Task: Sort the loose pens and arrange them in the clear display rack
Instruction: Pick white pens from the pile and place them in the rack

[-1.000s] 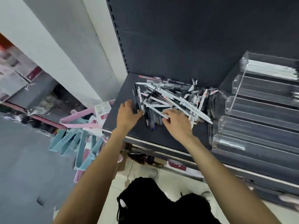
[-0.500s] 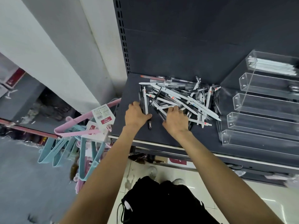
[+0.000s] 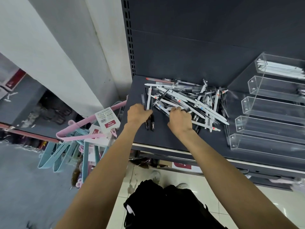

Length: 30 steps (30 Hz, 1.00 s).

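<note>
Shop aisle clutter beside a dark shelf unit.

A dark shelf (image 3: 165, 138) juts from a dark back panel (image 3: 198, 38), whose slotted upright (image 3: 129, 47) runs along its left edge. Left of it stands a white pillar (image 3: 57, 47). Pink hangers (image 3: 82, 128) and blue hangers (image 3: 56, 156) hang in a bunch near the shelf's left corner, with a white and red tag (image 3: 108, 119) on top of them. Below lies a pale tiled floor (image 3: 247, 204), and a black bag (image 3: 165, 207) sits at the bottom edge. A lower shelf (image 3: 247, 169) shows under the first.
</note>
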Tool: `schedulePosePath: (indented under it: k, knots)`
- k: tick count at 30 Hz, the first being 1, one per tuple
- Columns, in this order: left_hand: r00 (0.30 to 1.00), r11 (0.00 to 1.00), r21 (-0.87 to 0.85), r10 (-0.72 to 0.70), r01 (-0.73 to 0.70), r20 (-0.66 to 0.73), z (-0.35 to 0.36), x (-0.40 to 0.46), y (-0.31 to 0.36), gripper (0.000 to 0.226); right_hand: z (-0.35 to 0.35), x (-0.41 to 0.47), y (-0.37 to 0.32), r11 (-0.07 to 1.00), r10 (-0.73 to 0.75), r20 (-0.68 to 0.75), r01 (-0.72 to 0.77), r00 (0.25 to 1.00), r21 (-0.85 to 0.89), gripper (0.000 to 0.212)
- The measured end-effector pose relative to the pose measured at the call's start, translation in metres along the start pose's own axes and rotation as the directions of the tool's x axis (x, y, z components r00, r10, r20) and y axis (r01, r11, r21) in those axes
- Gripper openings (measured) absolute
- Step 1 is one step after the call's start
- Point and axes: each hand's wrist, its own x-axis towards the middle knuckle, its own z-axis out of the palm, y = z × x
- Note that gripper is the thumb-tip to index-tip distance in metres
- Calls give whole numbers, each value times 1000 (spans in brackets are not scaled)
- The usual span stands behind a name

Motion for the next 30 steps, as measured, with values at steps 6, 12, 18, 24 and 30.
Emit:
schedulePosePath:
  k: [6, 12, 18, 24, 30]
  knots:
    - [994, 991, 133, 47, -33, -99, 0, 8, 10, 53, 5, -3, 1, 998, -57, -51, 56, 997, -27, 34]
    - [999, 996, 81, 34, -36, 24, -10, 20, 7, 28, 6, -2, -1, 997, -83, -9, 83, 997, 7, 27]
    - [991, 992, 116, 37, -52, 126, -15, 7, 1, 30, 12, -5, 5, 991, -97, 3, 96, 995, 90, 25]
    - [991, 968, 218, 115, -129, 72, -17, -3, 2, 27, 17, -7, 17, 918, -89, 27, 72, 996, 391, 24]
    - [986, 904, 394, 158, -169, 61, -14, -3, 10, 42, 16, -6, 17, 849, -90, 77, 36, 993, 528, 19]
